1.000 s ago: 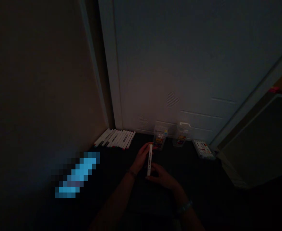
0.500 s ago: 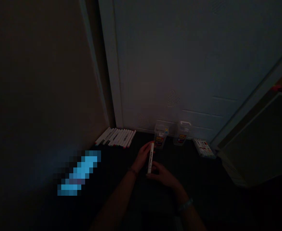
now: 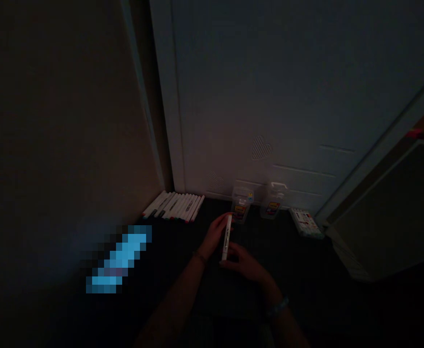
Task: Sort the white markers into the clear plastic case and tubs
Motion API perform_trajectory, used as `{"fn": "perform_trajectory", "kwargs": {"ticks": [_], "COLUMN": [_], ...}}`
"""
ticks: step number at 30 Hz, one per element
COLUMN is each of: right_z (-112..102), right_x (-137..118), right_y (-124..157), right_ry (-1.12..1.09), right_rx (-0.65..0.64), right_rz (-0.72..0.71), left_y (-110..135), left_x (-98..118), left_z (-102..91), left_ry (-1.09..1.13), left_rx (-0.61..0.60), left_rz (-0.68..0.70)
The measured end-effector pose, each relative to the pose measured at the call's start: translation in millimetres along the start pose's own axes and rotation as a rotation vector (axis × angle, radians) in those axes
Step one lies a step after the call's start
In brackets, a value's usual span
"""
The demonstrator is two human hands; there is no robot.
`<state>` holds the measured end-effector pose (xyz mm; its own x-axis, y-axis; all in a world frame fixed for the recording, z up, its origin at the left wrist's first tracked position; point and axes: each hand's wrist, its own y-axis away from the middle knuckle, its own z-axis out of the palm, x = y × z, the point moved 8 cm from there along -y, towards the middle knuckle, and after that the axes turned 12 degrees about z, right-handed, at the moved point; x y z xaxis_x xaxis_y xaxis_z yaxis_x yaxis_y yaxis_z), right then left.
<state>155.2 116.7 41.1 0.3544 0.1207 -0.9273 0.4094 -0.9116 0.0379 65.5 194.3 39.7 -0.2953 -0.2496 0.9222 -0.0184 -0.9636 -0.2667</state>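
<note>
A white marker (image 3: 227,238) with dark print on its side stands nearly upright between my hands, slightly tilted. My left hand (image 3: 215,235) is closed around its upper end, where an orange-red tip shows. At the lower end, my right hand (image 3: 243,261) grips it between thumb and fingers. To the left lies a row of several white markers (image 3: 177,205) with coloured ends, side by side on the dark surface. Just beyond my left hand is a clear plastic container (image 3: 242,203) with a label. The dim light hides fine detail of my fingers.
A second clear container (image 3: 274,200) with a handle stands against the white panel (image 3: 226,96). Right of it lies a flat pack of markers (image 3: 306,223). A bright, pixelated blue screen-like shape (image 3: 120,261) is at the left. Walls close in the left side.
Almost nothing differs. Both hands keep the marker in the same place, and the view has shifted very slightly.
</note>
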Motion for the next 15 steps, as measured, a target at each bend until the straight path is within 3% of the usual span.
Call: {"fn": "perform_trajectory", "kwargs": {"ticks": [11, 15], "right_z": [-0.2, 2.8], "right_x": [2.1, 3.9], "right_y": [0.8, -0.5], "right_ry": [0.015, -0.025], "right_rx": [0.015, -0.036], "right_rz": [-0.011, 0.03], "left_y": [2.3, 3.7], "left_x": [2.6, 6.2], "left_z": [2.1, 2.6], "left_ry": [0.055, 0.092], "left_rx": [-0.015, -0.02], "left_rz": [-0.015, -0.012]}}
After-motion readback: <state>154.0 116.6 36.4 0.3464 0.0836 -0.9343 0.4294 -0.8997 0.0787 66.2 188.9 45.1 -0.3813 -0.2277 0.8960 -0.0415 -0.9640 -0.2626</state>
